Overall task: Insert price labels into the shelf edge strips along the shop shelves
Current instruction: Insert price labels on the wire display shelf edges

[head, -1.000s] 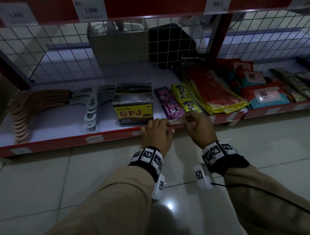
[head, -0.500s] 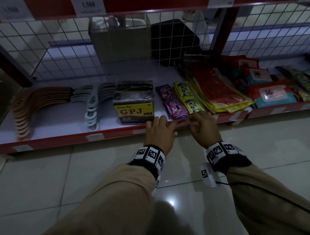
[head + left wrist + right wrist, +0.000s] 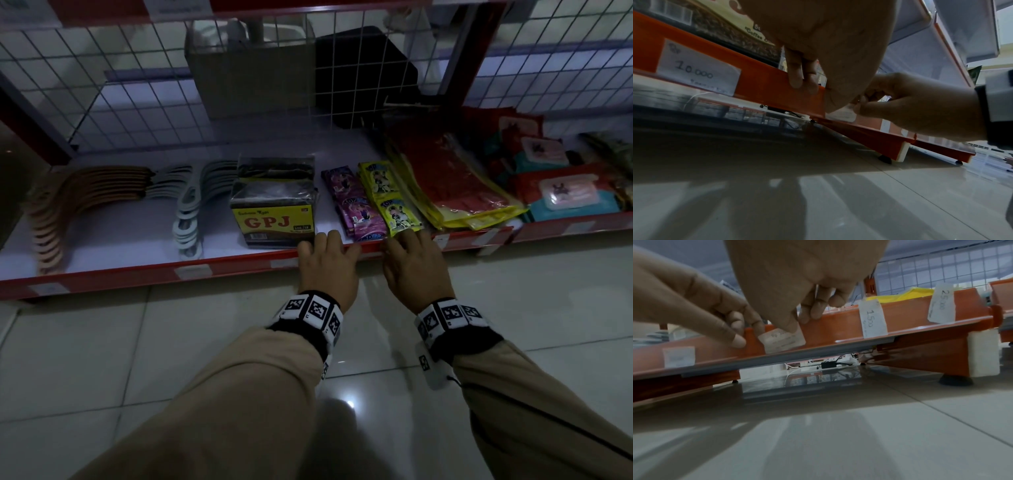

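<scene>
The red shelf edge strip (image 3: 222,269) runs along the lowest shelf's front. A small white price label (image 3: 782,340) lies tilted against its face, below the sachets. My right hand (image 3: 404,240) has its thumb on the label and its fingers (image 3: 813,311) hooked over the strip's top. Just left of it, my left hand (image 3: 325,245) grips the strip (image 3: 764,82), thumb on the front and fingers over the top edge. Whether the label sits inside the strip's channel I cannot tell.
Other labels sit in the strip: "10.000" (image 3: 696,69), "1.500" (image 3: 872,319) and another to its right (image 3: 941,303). On the shelf lie hangers (image 3: 186,209), a GPJ pack (image 3: 274,219), sachets (image 3: 390,198) and red packs (image 3: 455,185). A wire mesh (image 3: 137,102) backs it. Tiled floor (image 3: 102,359) lies below.
The label was held between both hands at the strip's top edge; now it lies lower, against the strip's face. Both hands stayed close together at the same spot.
</scene>
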Demonstrator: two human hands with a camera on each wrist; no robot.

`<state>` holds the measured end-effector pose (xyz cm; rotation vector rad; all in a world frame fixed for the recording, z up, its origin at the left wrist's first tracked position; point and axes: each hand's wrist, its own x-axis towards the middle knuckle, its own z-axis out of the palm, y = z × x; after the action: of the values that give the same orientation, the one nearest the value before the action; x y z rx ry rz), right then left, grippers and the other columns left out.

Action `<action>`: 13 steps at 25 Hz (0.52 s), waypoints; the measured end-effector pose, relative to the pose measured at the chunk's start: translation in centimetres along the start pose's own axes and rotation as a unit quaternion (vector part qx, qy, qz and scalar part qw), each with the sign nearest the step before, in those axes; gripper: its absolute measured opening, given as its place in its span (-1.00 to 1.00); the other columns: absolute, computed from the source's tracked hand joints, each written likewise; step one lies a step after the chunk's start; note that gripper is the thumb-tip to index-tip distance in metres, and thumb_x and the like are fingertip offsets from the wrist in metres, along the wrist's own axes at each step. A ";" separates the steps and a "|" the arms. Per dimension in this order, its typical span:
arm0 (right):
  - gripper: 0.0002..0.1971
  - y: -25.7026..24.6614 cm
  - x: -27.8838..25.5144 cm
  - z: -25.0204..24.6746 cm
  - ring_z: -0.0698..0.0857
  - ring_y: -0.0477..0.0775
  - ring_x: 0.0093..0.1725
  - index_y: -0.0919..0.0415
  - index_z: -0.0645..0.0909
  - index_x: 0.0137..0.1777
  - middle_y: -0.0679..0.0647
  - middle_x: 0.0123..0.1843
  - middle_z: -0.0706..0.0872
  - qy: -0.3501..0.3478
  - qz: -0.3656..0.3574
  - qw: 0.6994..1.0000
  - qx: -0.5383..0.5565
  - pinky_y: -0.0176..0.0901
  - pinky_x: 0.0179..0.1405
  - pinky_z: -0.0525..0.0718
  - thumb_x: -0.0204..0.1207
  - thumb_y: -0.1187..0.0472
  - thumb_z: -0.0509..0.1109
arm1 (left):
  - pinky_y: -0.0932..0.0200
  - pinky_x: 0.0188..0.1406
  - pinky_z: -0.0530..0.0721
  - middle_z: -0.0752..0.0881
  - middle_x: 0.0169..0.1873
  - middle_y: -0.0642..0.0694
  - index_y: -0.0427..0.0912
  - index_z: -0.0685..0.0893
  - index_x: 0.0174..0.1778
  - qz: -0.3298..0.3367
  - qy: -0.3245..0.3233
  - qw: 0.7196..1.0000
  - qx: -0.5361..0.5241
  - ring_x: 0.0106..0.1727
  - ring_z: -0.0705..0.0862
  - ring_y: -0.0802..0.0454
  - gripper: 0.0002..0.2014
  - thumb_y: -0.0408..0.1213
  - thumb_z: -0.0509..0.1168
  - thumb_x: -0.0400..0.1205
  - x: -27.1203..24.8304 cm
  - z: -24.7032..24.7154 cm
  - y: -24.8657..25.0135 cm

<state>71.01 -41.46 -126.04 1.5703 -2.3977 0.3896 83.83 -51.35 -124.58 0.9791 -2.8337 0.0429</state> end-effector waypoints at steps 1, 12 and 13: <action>-0.78 0.0 -0.1 0.0 0.56 0.33 -0.10 0.30 0.62 0.03 0.31 -0.03 0.63 0.004 -0.001 1.000 -0.002 0.09 -0.25 0.55 0.40 0.28 0.42 | -0.10 0.05 0.29 0.51 0.08 -0.18 0.02 0.56 0.20 -0.005 -0.001 1.000 0.002 0.15 0.43 -0.23 -0.74 -0.18 0.22 0.59 0.1 -0.1 0.1; -0.84 0.2 -0.1 0.1 0.56 0.30 -0.10 0.31 0.66 -0.07 0.29 -0.09 0.64 0.001 0.013 1.000 0.025 0.07 -0.20 0.57 0.37 0.29 0.43 | -0.10 0.12 0.28 0.46 0.19 -0.11 0.06 0.45 0.36 0.005 -0.038 0.999 0.009 0.21 0.40 -0.19 -0.63 -0.14 0.21 0.60 -0.8 -1.1 0.0; -0.83 0.2 -0.1 0.0 0.57 0.31 -0.10 0.32 0.66 -0.07 0.29 -0.09 0.64 -0.001 0.014 1.000 0.028 0.08 -0.20 0.58 0.36 0.29 0.43 | -0.10 0.12 0.28 0.46 0.20 -0.10 0.07 0.44 0.37 0.003 -0.044 0.999 0.009 0.22 0.39 -0.19 -0.61 -0.13 0.21 0.60 -0.9 -1.3 0.0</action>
<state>70.88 -41.35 -126.06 1.5611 -2.4333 0.4648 84.72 -50.69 -123.45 0.9992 -2.9224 0.0276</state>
